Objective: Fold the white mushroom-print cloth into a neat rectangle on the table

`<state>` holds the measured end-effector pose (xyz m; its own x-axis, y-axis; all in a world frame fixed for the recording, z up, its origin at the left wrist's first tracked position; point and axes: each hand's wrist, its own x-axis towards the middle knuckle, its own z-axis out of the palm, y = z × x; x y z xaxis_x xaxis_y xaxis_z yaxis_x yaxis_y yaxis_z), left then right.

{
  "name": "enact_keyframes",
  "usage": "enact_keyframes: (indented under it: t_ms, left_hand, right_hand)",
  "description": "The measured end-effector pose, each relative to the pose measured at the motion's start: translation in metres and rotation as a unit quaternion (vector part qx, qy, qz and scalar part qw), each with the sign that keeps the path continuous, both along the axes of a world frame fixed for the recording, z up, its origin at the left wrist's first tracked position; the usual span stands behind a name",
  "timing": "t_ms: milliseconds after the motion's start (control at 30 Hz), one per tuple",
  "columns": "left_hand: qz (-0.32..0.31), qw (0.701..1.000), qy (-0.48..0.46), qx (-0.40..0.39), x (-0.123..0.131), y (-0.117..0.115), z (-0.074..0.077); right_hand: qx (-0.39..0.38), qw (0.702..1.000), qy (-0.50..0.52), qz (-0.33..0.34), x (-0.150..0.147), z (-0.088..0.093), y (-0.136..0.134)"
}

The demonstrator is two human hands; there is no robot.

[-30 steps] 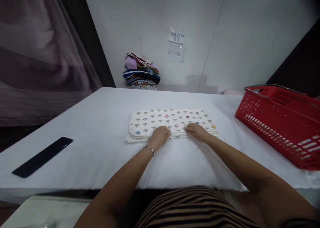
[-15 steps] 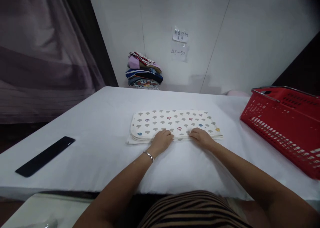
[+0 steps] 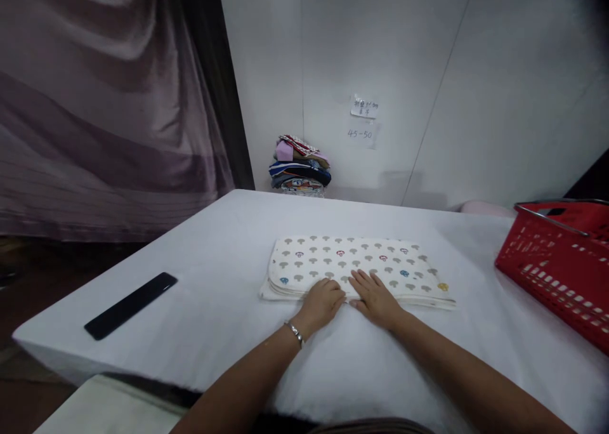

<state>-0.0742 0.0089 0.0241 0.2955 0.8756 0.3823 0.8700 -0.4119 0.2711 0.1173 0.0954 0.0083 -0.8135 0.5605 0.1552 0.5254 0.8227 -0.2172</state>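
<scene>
A folded white cloth [image 3: 352, 266] printed with small grey, red and blue mushroom shapes lies flat in the middle of the white table [image 3: 214, 243]. Both hands rest on its near edge, side by side and almost touching. My left hand [image 3: 323, 301], with a silver bracelet at the wrist, has its fingers curled down onto the edge; whether they pinch the fabric I cannot make out. My right hand [image 3: 373, 294] lies flat on the cloth with fingers stretched out.
A red plastic basket [image 3: 556, 256] with a metal handle stands at the right edge. A black flat bar [image 3: 130, 305] lies near the table's left corner. A stack of folded colourful clothes [image 3: 299, 165] sits at the far wall under two paper notes [image 3: 364, 120]. A curtain hangs left.
My hands have drawn closer together along the cloth's near edge, and the right hand has flattened. The view has lifted and swung left, so everything sits lower and further right.
</scene>
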Motion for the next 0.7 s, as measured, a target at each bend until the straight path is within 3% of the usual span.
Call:
enact_keyframes:
  t_ms: [133, 233, 333, 433, 533, 700]
  left_hand:
    - [0.073, 0.993, -0.089, -0.019, -0.013, 0.016, 0.016]
    - [0.161, 0.986, -0.041, -0.030, -0.031, 0.031, 0.018]
    - [0.228, 0.968, 0.034, -0.099, -0.046, 0.038, 0.006]
    - [0.241, 0.960, 0.066, -0.130, -0.049, 0.038, -0.005]
    - [0.244, 0.957, 0.074, -0.136, -0.047, 0.035, -0.006]
    - [0.244, 0.955, 0.068, -0.157, -0.046, 0.033, -0.003]
  right_hand:
    - [0.009, 1.000, -0.011, -0.001, 0.003, -0.010, -0.004]
    - [-0.042, 0.999, -0.023, 0.003, 0.008, -0.002, -0.001]
    - [-0.125, 0.992, -0.015, -0.005, 0.007, 0.013, 0.010]
    - [-0.144, 0.988, 0.017, -0.061, -0.005, 0.029, 0.032]
    - [-0.108, 0.985, 0.008, -0.133, -0.022, 0.036, 0.061]
    - [-0.044, 0.974, -0.061, -0.214, -0.030, 0.014, 0.094]
